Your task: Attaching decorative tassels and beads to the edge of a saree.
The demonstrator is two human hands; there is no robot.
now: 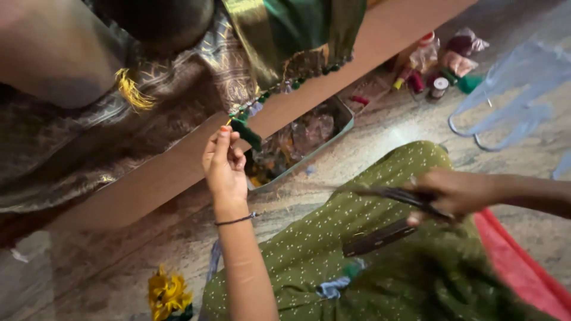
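Note:
My left hand (224, 160) is raised and pinches a dark green tassel (245, 131) that hangs from the beaded edge of a green and gold cloth (285, 35). My right hand (455, 191) is blurred over my lap and grips a pair of dark scissors (389, 217) with the blades apart, pointing left. Both arms reach over my green dotted garment (357, 238).
A brown patterned cloth (89, 131) lies on a wooden ledge (178, 172). Below the ledge stands a metal tray (342, 116) of small items. Thread spools (428, 80) and clear plastic bags (511, 89) lie on the stone floor. Yellow thread (168, 294) sits at the bottom left, red cloth (517, 261) at the right.

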